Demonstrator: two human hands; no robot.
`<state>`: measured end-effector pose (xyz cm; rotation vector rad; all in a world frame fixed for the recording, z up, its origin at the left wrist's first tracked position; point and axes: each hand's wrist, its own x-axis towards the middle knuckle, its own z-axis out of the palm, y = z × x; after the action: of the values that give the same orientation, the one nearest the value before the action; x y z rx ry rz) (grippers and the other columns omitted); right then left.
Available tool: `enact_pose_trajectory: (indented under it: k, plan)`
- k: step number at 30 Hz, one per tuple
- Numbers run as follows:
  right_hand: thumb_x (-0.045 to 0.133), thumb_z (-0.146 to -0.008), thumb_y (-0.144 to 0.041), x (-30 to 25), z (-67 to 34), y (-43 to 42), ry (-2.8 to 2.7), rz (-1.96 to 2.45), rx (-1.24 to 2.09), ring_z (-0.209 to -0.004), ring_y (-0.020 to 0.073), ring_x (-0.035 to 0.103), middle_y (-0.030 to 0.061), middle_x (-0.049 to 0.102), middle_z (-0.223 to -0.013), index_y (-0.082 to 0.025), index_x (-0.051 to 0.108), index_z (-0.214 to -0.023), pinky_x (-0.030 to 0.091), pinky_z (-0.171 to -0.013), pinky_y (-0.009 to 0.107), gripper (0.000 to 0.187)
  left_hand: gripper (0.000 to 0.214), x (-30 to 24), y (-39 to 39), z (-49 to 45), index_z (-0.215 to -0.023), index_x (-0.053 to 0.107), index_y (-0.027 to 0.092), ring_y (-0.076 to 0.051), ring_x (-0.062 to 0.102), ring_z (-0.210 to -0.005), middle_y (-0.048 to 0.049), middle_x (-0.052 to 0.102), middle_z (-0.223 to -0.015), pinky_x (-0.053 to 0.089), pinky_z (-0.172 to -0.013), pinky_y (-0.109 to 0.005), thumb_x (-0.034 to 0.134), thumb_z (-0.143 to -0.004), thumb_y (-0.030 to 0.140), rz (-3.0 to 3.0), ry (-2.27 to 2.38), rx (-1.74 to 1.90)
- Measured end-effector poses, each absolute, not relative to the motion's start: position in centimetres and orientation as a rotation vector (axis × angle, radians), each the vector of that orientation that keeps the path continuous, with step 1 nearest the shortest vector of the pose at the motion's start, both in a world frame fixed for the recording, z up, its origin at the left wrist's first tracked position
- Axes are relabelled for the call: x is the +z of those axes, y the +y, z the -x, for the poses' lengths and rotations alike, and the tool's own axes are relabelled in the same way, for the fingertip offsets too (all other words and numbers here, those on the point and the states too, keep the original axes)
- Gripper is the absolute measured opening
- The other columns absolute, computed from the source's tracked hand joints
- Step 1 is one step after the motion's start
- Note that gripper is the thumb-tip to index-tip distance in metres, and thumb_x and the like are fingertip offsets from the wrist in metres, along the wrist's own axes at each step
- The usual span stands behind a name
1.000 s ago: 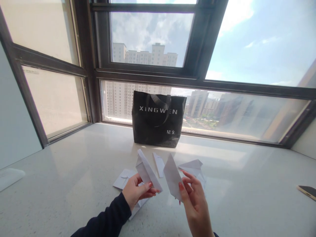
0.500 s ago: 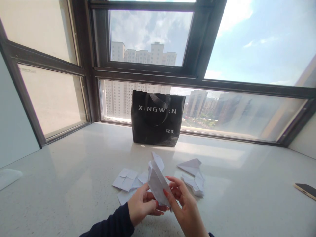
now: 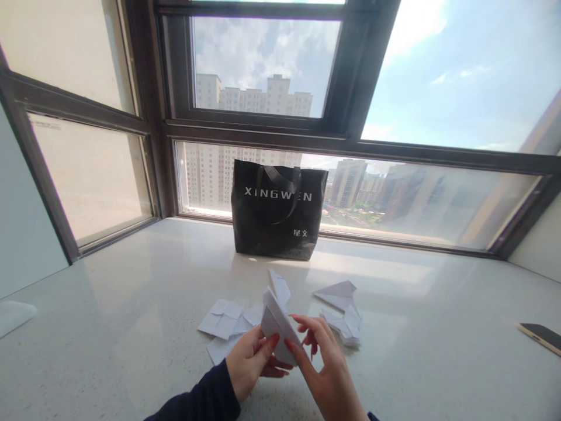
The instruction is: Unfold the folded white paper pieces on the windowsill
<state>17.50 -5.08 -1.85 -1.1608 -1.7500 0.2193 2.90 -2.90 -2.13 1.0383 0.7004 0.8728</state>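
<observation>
A folded sheet of white paper (image 3: 277, 326) is held up between my hands, tilted, with its pointed end toward the bag. My left hand (image 3: 252, 359) grips its lower left part, thumb on the near face and fingers behind. On the right edge, my right hand (image 3: 326, 362) presses with its thumb, the index finger raised near the fold. Just beyond the held sheet stands another folded white paper piece (image 3: 279, 287). Left of my hands lie flat folded paper squares (image 3: 221, 318), partly covered by my left hand.
To the right lie a paper plane (image 3: 337, 294) and folded paper pieces (image 3: 345, 325). A black tote bag (image 3: 278, 213) stands at the back against the window. A phone-like dark object (image 3: 543, 335) lies far right, a white object (image 3: 15, 317) far left, on the speckled white counter (image 3: 109, 351).
My left thumb has moved up from the lower edge onto the face of the folded paper. The paper has turned slightly, and its tip sits a little lower.
</observation>
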Motion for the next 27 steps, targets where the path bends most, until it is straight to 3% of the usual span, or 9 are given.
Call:
enact_pose_trajectory:
  k: [3,7,11,17,21,27]
  plan:
    - [0.052,-0.074,-0.025,-1.8,-17.8,-4.8,-1.72,1.209,0.146,-0.076,0.0181,0.053,0.0068,0.055,-0.092,-0.021,0.047,-0.106,0.045,-0.064,0.028,0.032,0.061,-2.3,-2.7,-2.8,-0.096,0.048,0.015,-0.019,0.062,-0.067,-0.0063,0.063,-0.081,0.047,-0.064,-0.03,0.06,-0.055,0.059,-1.056,0.688,0.911]
    - [0.051,-0.076,-0.03,-1.8,-17.9,-4.5,-1.76,1.203,0.33,-0.072,0.017,0.055,0.0031,0.061,-0.076,-0.02,0.057,-0.086,0.045,-0.064,0.026,0.016,0.053,-2.7,-2.3,-2.4,-0.095,0.051,0.014,-0.019,0.061,-0.069,-0.0092,0.061,-0.086,0.046,-0.058,-0.028,0.05,-0.065,0.058,-1.292,0.67,0.923]
    - [0.05,-0.076,-0.031,-1.5,-17.9,-4.6,-1.743,1.203,0.387,-0.068,0.0163,0.054,0.0028,0.061,-0.07,-0.019,0.06,-0.077,0.043,-0.063,0.025,0.015,0.041,-2.5,-2.1,-2.0,-0.084,0.057,0.012,-0.016,0.056,-0.062,-0.0068,0.06,-0.071,0.042,-0.05,-0.023,0.042,-0.077,0.049,-1.706,0.746,0.995]
    - [0.049,-0.075,-0.036,-1.3,-18.7,-4.3,-1.559,1.233,0.354,-0.063,0.0159,0.053,0.0026,0.06,-0.066,-0.018,0.061,-0.074,0.043,-0.058,0.025,0.021,0.027,-1.0,0.0,0.5,-0.094,0.055,0.016,-0.015,0.054,-0.068,-0.0061,0.061,-0.082,0.042,-0.055,-0.024,0.04,-0.079,0.033,-2.14,1.063,1.151]
    - [0.052,-0.071,-0.043,-1.9,-19.2,-3.7,-1.403,1.225,0.536,-0.064,0.0174,0.055,0.0048,0.062,-0.069,-0.017,0.061,-0.075,0.044,-0.058,0.026,0.028,0.025,-1.4,2.9,3.4,-0.09,0.057,0.014,-0.02,0.054,-0.078,-0.0084,0.061,-0.086,0.04,-0.073,-0.036,0.041,-0.073,0.024,-2.372,1.384,1.194]
    - [0.055,-0.068,-0.045,-1.6,-19.4,-3.6,-1.135,1.161,0.71,-0.059,0.0157,0.056,0.0026,0.062,-0.065,-0.017,0.056,-0.079,0.043,-0.052,0.025,0.031,0.026,-2.0,3.0,3.7,-0.091,0.058,0.021,-0.023,0.052,-0.091,-0.0051,0.061,-0.096,0.038,-0.078,-0.039,0.042,-0.075,0.034,-2.474,1.486,0.898]
